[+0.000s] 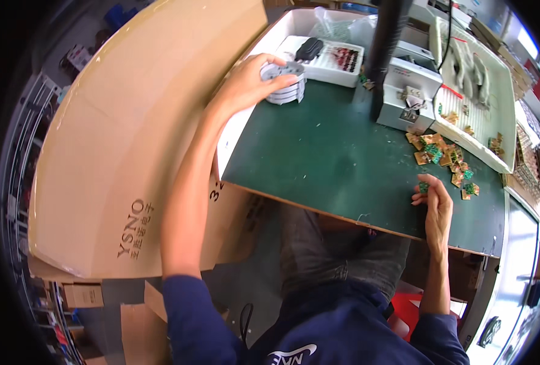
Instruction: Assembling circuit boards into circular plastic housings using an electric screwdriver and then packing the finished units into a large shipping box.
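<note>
At the far left of the green work surface [318,155], my left hand [245,84] is closed round a short stack of round grey plastic parts [287,95]. Its thumb and fingers press on the rim of the stack. On the right, my right hand [438,204] pinches a small green circuit board [424,187] between thumb and fingertips, just above the surface. Beyond that hand lies a loose pile of small copper-coloured and green circuit board pieces [443,152].
A white tray [337,76] with a black object and small dark red parts stands behind the stack. A black post [388,55] rises beside a grey metal fixture [408,91]. Gloves lie in a white bin [506,159]. Large cardboard [124,121] borders the left side.
</note>
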A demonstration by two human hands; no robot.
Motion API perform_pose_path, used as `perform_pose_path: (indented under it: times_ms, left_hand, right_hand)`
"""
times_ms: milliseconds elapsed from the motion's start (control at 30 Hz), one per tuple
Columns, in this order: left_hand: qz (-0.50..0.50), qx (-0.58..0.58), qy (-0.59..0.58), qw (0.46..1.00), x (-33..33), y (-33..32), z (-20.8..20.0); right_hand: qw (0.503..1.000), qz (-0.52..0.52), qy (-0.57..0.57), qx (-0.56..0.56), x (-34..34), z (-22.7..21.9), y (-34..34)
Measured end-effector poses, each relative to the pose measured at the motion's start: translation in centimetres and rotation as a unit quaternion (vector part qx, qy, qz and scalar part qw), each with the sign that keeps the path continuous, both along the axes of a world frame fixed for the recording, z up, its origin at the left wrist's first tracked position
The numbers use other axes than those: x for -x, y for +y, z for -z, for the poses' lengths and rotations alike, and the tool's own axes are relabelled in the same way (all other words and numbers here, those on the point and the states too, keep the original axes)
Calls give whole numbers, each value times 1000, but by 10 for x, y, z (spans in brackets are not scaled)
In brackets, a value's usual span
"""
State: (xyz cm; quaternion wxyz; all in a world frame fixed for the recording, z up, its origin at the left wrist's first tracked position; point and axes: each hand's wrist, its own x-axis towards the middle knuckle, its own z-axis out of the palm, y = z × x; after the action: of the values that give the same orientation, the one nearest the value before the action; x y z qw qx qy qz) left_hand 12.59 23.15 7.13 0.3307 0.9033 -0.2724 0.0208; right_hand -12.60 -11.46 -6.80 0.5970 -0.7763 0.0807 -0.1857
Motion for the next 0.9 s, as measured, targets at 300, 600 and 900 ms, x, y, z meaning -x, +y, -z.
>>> perform_pose_path:
  times_ms: [300,600,900]
  left_hand:
    - [21,-322,54,945,-117,-36,11]
    - [164,499,315,790,2,6,24]
    - [254,600,454,608,87,-31,85]
  right_hand:
    - [999,32,37,-2,3,-18,23]
    - [999,22,-10,-33,1,-8,11]
    - [1000,1,-16,-11,3,-13,19]
